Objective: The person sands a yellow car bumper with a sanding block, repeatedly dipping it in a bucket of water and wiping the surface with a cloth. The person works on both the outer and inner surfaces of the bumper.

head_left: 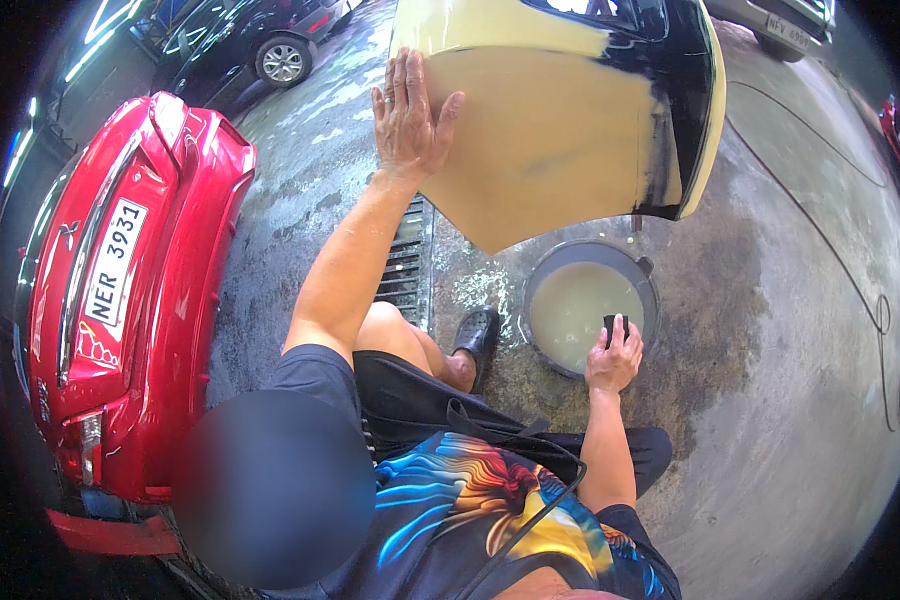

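Observation:
My left hand lies flat with spread fingers against the left edge of a car body panel, which is mostly dull yellow-beige with black patches at its right and top. My right hand grips a small black block, which looks like a sanding block, over the near right rim of a round bucket. That dark grey bucket holds cloudy, pale water and stands on the floor just below the panel's lower edge. The block's underside is hidden.
A red car's rear end stands close on my left. A metal floor grate runs beneath my left arm. On the wet concrete at right lies a thin hose or cable. A dark car and a silver vehicle are farther back.

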Demonstrator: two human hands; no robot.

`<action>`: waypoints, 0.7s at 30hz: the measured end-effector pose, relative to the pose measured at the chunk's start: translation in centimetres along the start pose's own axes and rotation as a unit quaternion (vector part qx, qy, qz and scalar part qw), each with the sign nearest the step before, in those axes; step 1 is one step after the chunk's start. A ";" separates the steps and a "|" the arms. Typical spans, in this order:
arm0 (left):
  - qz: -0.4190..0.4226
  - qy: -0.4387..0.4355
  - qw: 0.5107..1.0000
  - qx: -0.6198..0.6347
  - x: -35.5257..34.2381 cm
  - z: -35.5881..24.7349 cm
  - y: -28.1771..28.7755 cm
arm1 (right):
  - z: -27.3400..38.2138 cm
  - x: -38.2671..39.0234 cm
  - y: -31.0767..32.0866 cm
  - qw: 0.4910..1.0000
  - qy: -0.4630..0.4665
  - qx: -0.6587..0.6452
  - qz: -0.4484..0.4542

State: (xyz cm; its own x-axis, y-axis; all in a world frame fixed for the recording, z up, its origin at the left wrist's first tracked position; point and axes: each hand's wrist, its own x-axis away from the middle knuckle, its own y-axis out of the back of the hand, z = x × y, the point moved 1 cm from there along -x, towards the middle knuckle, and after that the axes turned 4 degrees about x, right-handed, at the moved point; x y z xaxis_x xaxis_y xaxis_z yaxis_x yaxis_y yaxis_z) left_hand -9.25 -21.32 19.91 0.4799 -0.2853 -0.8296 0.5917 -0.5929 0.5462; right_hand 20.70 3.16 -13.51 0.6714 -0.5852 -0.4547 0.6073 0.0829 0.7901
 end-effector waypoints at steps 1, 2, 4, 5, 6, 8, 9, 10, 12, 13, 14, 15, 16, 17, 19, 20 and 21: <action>-0.004 0.021 1.000 0.010 0.1 -0.5 -0.2 | 0.0 0.0 0.0 1.000 0.001 -0.006 0.001; -0.015 -0.005 1.000 -0.014 -0.3 -1.4 -0.6 | 0.1 0.0 0.0 1.000 -0.002 -0.008 0.004; -0.019 -0.032 0.998 -0.046 -1.3 -3.8 -1.8 | 0.1 0.0 0.0 1.000 -0.008 -0.007 0.007; -0.027 -0.079 0.996 -0.024 -1.8 -5.4 -2.5 | 0.2 0.0 0.0 1.000 -0.009 -0.003 0.008; -0.026 -0.112 0.993 0.006 -2.4 -7.3 -3.5 | 0.2 0.0 0.1 1.000 -0.010 0.005 0.013; -0.038 -0.157 0.986 0.037 -4.1 -10.9 -5.5 | 0.1 0.0 0.1 1.000 -0.005 0.000 0.011; -0.021 -0.158 0.987 0.022 -4.6 -12.1 -6.1 | 0.1 0.0 0.1 1.000 -0.004 0.002 0.010; -0.011 -0.161 0.987 0.001 -5.0 -13.0 -6.6 | 0.1 0.0 0.0 1.000 0.001 0.002 0.011; 0.012 -0.151 0.988 -0.030 -5.3 -13.2 -6.8 | -0.1 0.0 0.0 1.000 0.001 0.010 0.017; 0.013 -0.150 0.988 -0.015 -5.1 -12.8 -6.5 | -0.1 0.0 0.0 1.000 0.006 0.009 0.014; 0.015 -0.152 0.988 -0.002 -4.7 -12.0 -6.1 | -0.1 0.0 0.0 1.000 0.006 0.011 0.016; 0.040 -0.143 0.989 0.003 -4.4 -11.1 -5.7 | -0.2 0.0 0.0 0.999 -0.004 0.018 0.030; 0.010 -0.142 0.990 0.004 -4.0 -10.1 -5.1 | -0.1 0.0 0.0 1.000 0.005 0.014 0.023; 0.003 -0.130 0.991 -0.003 -3.3 -8.9 -4.6 | 0.0 0.0 0.1 0.999 0.003 0.017 0.029; 0.001 -0.084 0.995 -0.046 -1.7 -6.6 -3.8 | 0.1 0.0 0.2 0.999 -0.004 0.023 0.040; 0.004 -0.049 0.995 -0.084 -0.5 -5.2 -3.3 | 0.2 -0.1 0.4 0.999 -0.009 0.026 0.045; -0.016 -0.030 0.987 -0.156 0.5 -3.5 -2.9 | 0.3 -0.2 0.4 0.998 -0.017 0.030 0.055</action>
State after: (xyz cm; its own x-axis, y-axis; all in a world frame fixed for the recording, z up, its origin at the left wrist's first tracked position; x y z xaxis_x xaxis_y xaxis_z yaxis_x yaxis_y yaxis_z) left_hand -8.47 -17.04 18.34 0.4248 -0.3200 -0.8468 0.7807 -0.3442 0.5216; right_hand 20.71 3.13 -12.95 0.7177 -0.6022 -0.3496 0.5025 0.1003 0.8588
